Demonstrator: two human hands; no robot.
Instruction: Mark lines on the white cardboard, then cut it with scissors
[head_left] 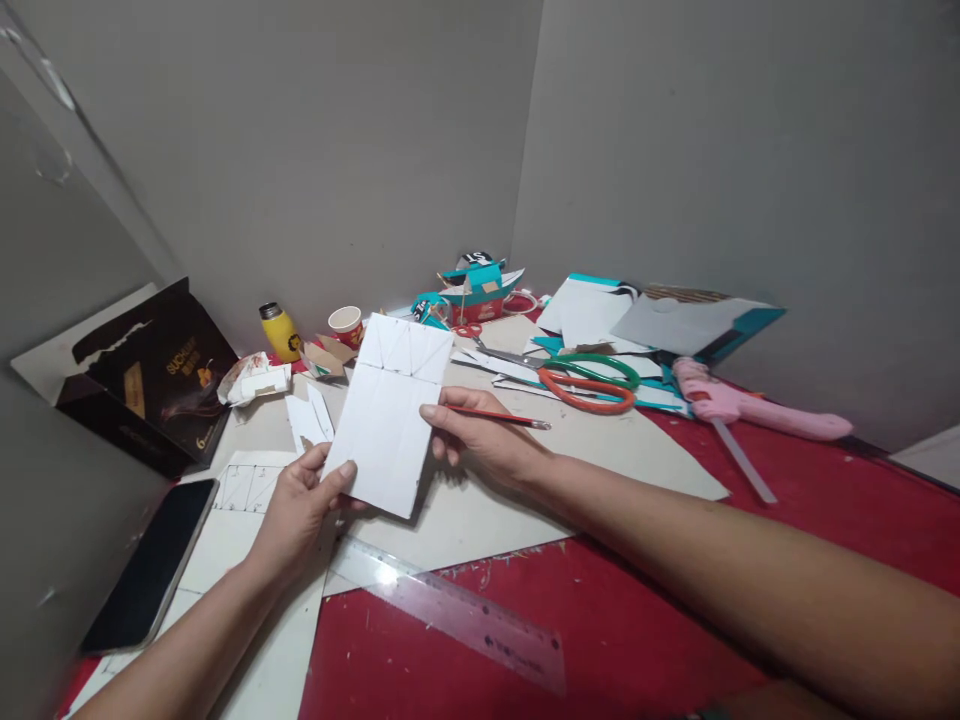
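My left hand (311, 495) pinches the lower left corner of a white piece of cardboard (386, 430), its thumb on the face. Triangles are drawn in pencil across the cardboard's top strip, above a ruled line. On the right edge, my right hand (480, 435) grips the same piece between thumb and fingers. A red-and-black pencil (502, 415) also rests in that hand, its eraser end pointing right. The cardboard is held tilted above the table. Below it lies a clear ruler (457, 605), and left of my left hand is a paper sheet with drawn triangles (244, 488).
A black phone (154, 565) lies at left beside a dark box (172, 370). Behind stand a yellow bottle (279, 333) and a paper cup (346, 324). Scissors with green and orange handles (589, 382), cardboard scraps (585, 310) and a pink glue gun (757, 405) lie to the right.
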